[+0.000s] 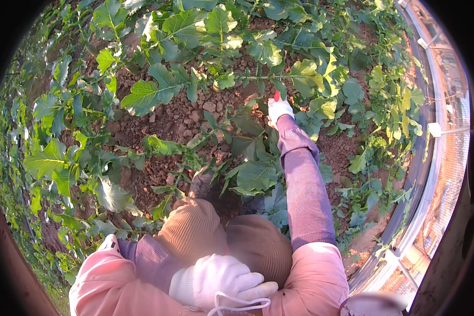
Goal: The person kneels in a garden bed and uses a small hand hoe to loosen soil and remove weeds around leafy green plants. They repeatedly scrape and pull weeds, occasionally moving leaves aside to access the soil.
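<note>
In a white glove, my left hand (229, 278) rests across my lap, back of the hand up, its fingers loosely extended. White drawstring cord (241, 304) loops beside its fingers. My right arm reaches forward, and my gloved right hand (279, 108) closes around a small red object (277, 96), perhaps a tool handle; leaves hide the rest of it. Just beyond that hand runs a long leaf stalk (266, 77) with lobed green leaves, like a radish plant's. Broad leaves (256, 175) spread between my right forearm and my knees.
Brown cloddy soil (173, 118) shows among the plants. Round greenish root tops (132, 68) poke out at left. Dense foliage (51, 158) covers the left side. A pale metal rail (432, 130) with white brackets (434, 129) and mesh edges the bed at right. My brown-trousered knees (197, 229) are bent in front.
</note>
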Motion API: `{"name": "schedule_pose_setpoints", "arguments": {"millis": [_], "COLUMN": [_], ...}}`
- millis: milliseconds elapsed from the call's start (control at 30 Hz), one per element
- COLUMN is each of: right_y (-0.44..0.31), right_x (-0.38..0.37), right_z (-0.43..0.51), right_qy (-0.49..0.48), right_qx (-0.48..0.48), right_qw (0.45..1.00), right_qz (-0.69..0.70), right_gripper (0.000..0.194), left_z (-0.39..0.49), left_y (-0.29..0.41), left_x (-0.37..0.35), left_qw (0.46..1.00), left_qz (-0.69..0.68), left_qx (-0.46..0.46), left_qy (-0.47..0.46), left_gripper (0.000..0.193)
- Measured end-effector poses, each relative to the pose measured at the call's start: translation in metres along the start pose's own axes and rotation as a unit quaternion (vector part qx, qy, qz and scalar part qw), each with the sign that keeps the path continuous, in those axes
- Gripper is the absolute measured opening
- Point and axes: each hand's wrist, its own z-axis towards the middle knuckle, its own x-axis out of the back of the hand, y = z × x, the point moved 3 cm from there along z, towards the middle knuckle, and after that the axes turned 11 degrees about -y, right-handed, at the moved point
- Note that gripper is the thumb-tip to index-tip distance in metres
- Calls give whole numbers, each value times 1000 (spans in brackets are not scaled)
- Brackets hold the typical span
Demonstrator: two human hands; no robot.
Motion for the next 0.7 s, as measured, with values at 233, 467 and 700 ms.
{"name": "schedule_pose_setpoints", "arguments": {"millis": [233, 467, 700], "right_y": [67, 57, 22], "right_x": [-25, -3, 49], "right_z": [-82, -149, -9], "right_qy": [-106, -197, 69], "right_qx": [-2, -19, -2], "right_qw": [961, 975, 992], "right_qz": [-254, -98, -107], "right_gripper": [73, 69, 67], "left_z": [-7, -12, -5], "left_y": [-2, -4, -4], "left_x": [-5, 0, 2], "left_qw": [996, 999, 999], "left_qz": [5, -21, -37], "left_qx": [28, 16, 16], "left_qy": [84, 22, 10], "left_gripper": [40, 45, 42]}}
